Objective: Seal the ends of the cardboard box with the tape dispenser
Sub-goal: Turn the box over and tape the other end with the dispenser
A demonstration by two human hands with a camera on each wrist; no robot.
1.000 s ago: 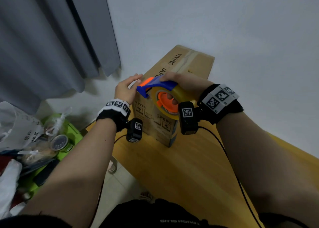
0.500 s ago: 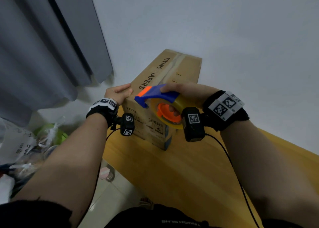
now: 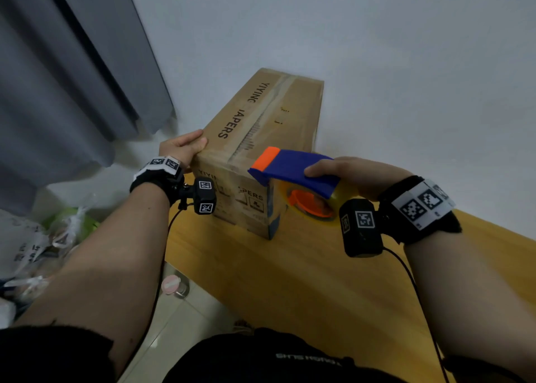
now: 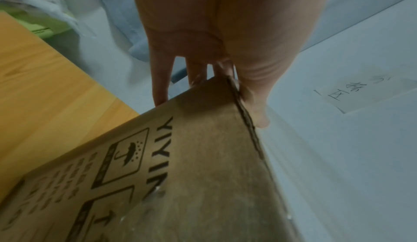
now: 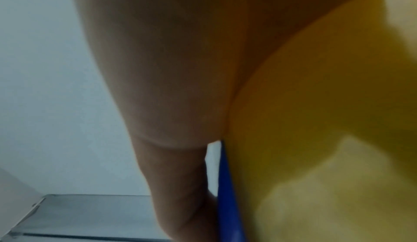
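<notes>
A long brown cardboard box (image 3: 269, 115) printed with black letters lies on the wooden table (image 3: 290, 281), its far end near the wall. A tape strip runs along its top seam. My left hand (image 3: 181, 146) holds the near left top corner of the box (image 4: 203, 165), thumb on top and fingers (image 4: 161, 85) down the side. My right hand (image 3: 348, 171) grips a blue tape dispenser (image 3: 293, 168) with an orange tip and orange hub. It hangs at the near right corner of the box. The yellowish tape roll (image 5: 327, 121) fills the right wrist view beside the blue frame (image 5: 228, 192).
A grey curtain (image 3: 72, 78) hangs at the left and a white wall (image 3: 377, 49) stands behind the box. Plastic bags and a green container (image 3: 66, 226) clutter the floor at the left. The table's left edge runs just beside the box.
The dispenser has come off the box top toward me and to the right. My left hand slid from the top of the box to its near left corner.
</notes>
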